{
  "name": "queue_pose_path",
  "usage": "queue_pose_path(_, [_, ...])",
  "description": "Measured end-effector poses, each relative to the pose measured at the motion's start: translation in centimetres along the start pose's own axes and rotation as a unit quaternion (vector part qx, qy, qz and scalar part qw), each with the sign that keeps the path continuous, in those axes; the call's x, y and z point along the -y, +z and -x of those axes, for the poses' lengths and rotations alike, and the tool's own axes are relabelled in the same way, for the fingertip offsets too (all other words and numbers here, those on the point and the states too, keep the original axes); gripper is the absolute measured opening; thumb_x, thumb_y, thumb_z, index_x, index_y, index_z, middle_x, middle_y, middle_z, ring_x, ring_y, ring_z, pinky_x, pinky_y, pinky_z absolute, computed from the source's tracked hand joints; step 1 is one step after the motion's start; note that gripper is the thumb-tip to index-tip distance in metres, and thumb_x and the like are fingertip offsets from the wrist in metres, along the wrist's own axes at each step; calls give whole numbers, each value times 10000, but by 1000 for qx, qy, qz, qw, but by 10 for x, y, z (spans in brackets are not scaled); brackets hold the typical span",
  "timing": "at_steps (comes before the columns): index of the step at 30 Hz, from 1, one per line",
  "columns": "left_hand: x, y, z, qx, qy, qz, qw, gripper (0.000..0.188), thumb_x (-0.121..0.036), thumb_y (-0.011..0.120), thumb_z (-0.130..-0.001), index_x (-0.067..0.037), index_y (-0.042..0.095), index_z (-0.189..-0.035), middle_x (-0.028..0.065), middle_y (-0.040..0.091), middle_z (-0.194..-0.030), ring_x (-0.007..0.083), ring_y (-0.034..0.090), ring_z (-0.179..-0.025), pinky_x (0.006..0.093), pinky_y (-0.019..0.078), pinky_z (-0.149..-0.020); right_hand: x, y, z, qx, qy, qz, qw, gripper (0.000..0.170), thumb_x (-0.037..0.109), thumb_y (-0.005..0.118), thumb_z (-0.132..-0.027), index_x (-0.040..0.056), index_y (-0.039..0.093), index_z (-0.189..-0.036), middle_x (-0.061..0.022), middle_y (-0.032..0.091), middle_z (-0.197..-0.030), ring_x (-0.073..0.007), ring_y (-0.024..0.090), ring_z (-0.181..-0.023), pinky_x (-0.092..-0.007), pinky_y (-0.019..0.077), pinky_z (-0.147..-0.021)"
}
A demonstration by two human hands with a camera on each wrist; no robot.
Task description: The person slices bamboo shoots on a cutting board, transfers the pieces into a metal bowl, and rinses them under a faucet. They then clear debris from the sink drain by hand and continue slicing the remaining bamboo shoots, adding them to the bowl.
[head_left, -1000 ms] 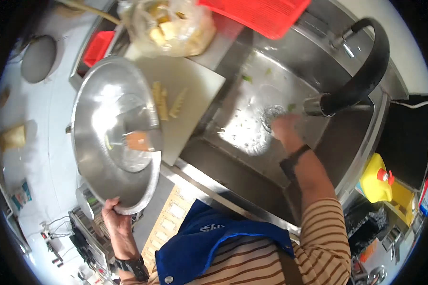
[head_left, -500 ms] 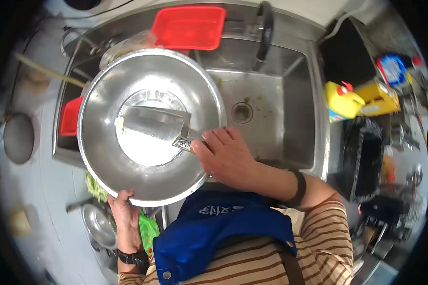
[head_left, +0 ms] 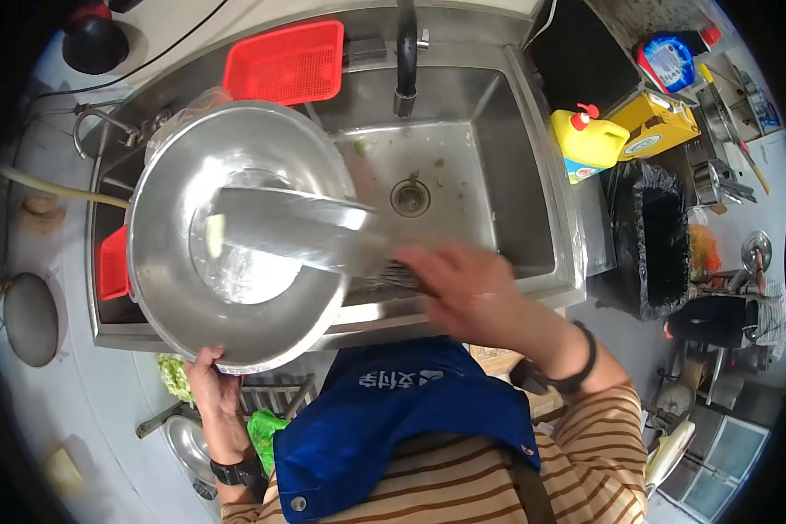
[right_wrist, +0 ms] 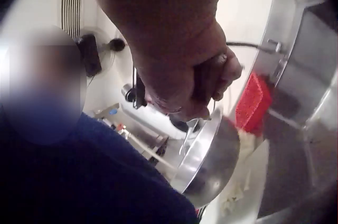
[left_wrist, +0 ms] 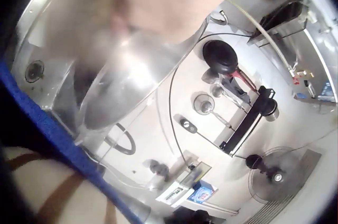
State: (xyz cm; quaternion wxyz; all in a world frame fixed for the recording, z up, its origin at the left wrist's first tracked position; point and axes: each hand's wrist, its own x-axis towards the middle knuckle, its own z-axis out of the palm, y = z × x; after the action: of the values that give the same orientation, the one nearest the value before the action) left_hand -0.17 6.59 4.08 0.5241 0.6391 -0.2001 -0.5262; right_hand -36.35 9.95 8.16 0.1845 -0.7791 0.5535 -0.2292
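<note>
Steel bowl [head_left: 170, 301] in the left half of the head view, tilted, with its right side reaching over the edge of the sink [head_left: 533, 218]. At far left, a small red container [head_left: 113, 262] shows beside the rim. At lower left, the left hand [head_left: 218, 386] grips the bowl, its thumb hooked over the rim; the fingers beneath are hidden. Just above, inside the bowl, a pale piece [head_left: 215, 236] lies at the far end of the cleaver [head_left: 288, 224]; whether it clings to the blade or rests on the steel cannot be told. A red basket [head_left: 285, 63] occupies the upper left, behind the bowl. The blade, blurred, spans the bowl's middle and crosses its right rim. Right of centre, the right hand [head_left: 467, 286] has its fingers wrapped round the handle, which the right wrist view shows as a dark bar [right_wrist: 205, 78]. One second ago this hand is low in the sink and the cleaver lies in the bowl; half a second ago it holds the handle over the right rim; now it stands clear of that rim, below the drain [head_left: 410, 198] in the frame. This suggests that the cleaver is being drawn rightward from the bowl, with the left hand as steady support.
</note>
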Motion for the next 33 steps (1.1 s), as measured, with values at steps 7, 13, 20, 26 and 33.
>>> queue_pose_path(7, [-7, -2, 2, -34, 28, -24, 999, 226, 52, 516, -714, 32, 531, -938, 61, 556, -807, 176, 551, -740, 328, 482, -701, -68, -93, 91, 52, 290, -156, 943, 516, -11, 600, -719, 7, 507, -1226, -100, 587, -752, -145, 572, -657, -279, 467, -649])
queue_pose_path(13, [-6, 22, 12, -26, -28, -11, 999, 270, 34, 525, -720, 28, 520, -990, 58, 544, -827, 182, 551, -747, 330, 493, -726, -152, -68, 90, 67, 330, -80, 938, 493, 89, 586, -749, 14, 498, -1229, -158, 618, -780, -278, 620, -712, -352, 474, -651])
queue_pose_path(20, [7, 24, 35, -76, 13, -58, 995, 343, 62, 515, -714, 51, 509, -1057, 91, 578, -895, 204, 586, -789, 333, 502, -717, -170, -62, 64, 92, 218, -62, 970, 466, 117, 590, -729, 47, 518, -1185, -169, 622, -873, -369, 597, -811, -419, 469, -682])
queue_pose_path(26, [27, 37, 42, -95, 40, -95, 990, 306, 83, 527, -707, 74, 546, -1012, 106, 609, -903, 207, 606, -772, 312, 493, -694, -147, -75, 32, 61, 48, -10, 997, 519, 40, 618, -666, 83, 560, -1181, -115, 550, -753, -313, 565, -703, -397, 459, -616])
queue_pose_path(33, [33, 55, 50, -73, -6, -40, 997, 205, 67, 537, -723, 44, 562, -925, 84, 604, -793, 181, 599, -672, 308, 497, -582, -108, -55, 4, -29, -186, 227, 956, 530, 31, 634, -641, 175, 620, -1151, -78, 475, -850, -212, 479, -690, -321, 418, -563])
